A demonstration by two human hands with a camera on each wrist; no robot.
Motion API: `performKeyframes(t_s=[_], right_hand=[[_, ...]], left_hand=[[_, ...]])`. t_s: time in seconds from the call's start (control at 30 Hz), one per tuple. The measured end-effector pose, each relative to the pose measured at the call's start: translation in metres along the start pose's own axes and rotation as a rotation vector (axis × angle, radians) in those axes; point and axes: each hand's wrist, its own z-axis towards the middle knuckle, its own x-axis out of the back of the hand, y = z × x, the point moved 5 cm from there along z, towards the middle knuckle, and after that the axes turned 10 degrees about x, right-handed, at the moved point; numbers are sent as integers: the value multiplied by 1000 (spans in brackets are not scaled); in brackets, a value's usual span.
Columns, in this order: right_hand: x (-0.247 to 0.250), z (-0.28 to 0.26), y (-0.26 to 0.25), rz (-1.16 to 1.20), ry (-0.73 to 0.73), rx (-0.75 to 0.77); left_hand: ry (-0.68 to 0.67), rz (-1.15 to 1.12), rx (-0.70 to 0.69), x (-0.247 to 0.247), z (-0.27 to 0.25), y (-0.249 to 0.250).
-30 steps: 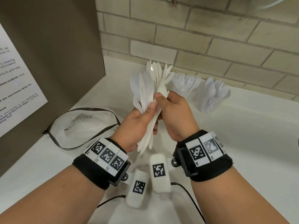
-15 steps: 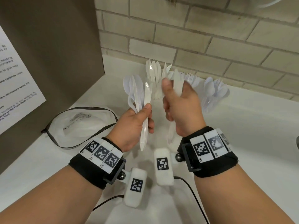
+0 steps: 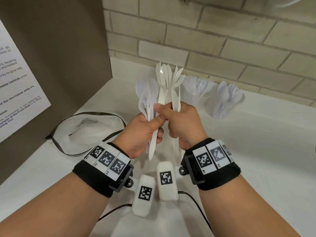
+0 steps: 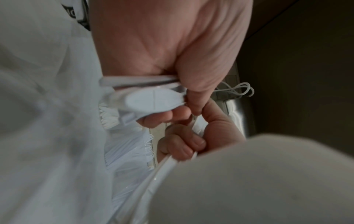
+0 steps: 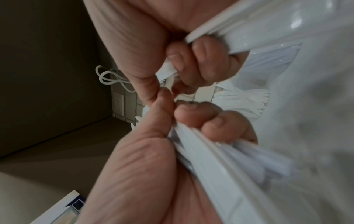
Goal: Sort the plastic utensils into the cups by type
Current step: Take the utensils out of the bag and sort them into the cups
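Above the white counter (image 3: 256,151) my left hand (image 3: 145,129) grips a mixed bundle of white plastic spoons (image 3: 147,89) and knives (image 3: 161,97) by the handles. My right hand (image 3: 181,122) holds a few knives (image 3: 176,98) upright, and its thumb reaches across to the left bundle. Behind stand three clear cups: knives (image 3: 168,76), forks (image 3: 198,89), spoons (image 3: 225,100). In the left wrist view my left hand (image 4: 172,53) clamps the handle ends (image 4: 153,100). In the right wrist view my right hand (image 5: 193,60) is curled round knife handles (image 5: 220,25).
A white plastic bag (image 3: 89,132) with a black drawstring lies on the counter at the left. A brown panel with a paper notice (image 3: 17,93) closes off the left side, and a brick wall (image 3: 222,40) runs along the back. A thin cable (image 3: 196,200) runs below my wrists.
Half a second ago my right hand had drawn a knife up and away from the bundle. It has now come back against my left hand, still holding knives.
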Motion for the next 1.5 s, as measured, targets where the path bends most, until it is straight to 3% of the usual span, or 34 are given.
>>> performKeyframes(t_s=[0.3, 0.53, 0.73, 1.0, 1.17, 1.4, 1.5], right_hand=[[0, 0, 3, -36, -41, -61], [18, 6, -2, -70, 173, 76], [2, 0, -16, -118, -32, 169], [-10, 5, -11, -256, -30, 225], [-7, 5, -4, -111, 70, 187], [13, 11, -14, 150, 303, 203], [24, 18, -9, 327, 371, 91]], left_hand=[[34, 8, 19, 1, 0, -8], [121, 12, 64, 7, 1, -8], [128, 145, 11, 3, 2, -5], [90, 225, -27, 0, -2, -4], [120, 289, -88, 3, -1, 1], [65, 270, -38, 8, -1, -6], [52, 211, 15, 7, -3, -12]])
